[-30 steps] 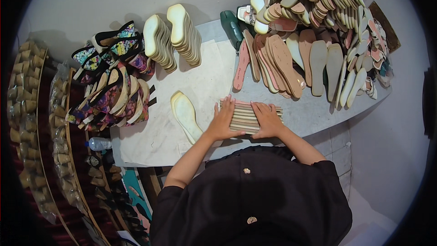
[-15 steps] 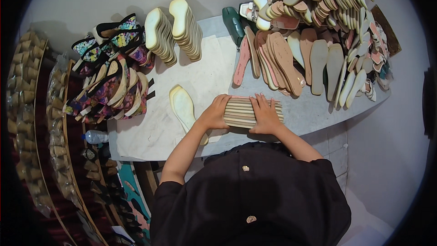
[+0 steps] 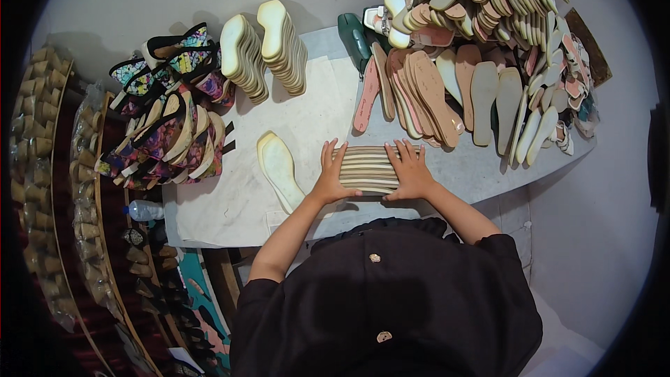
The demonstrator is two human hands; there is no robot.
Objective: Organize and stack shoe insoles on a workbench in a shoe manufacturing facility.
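1 insole stack (image 3: pixel 368 169), apparently on edge: near side of worktable (image 3: pixel 481 176), btwn L hand (image 3: pixel 332 180) & R hand (image 3: pixel 413 176). Fingers, both hands: spread, clasping stack ends. 1 cream insole (image 3: pixel 277 164): lying left of L hand.

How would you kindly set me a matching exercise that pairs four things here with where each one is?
Things:
1. Bundle of soles
2. Green shoe form
3. Plastic bottle
4. Single cream sole

Places:
A. By the left edge of the table
B. Between the left hand and right hand
C. Lying on the white sheet
D. By the table's far edge

Right pairs: 1-B, 2-D, 3-A, 4-C.
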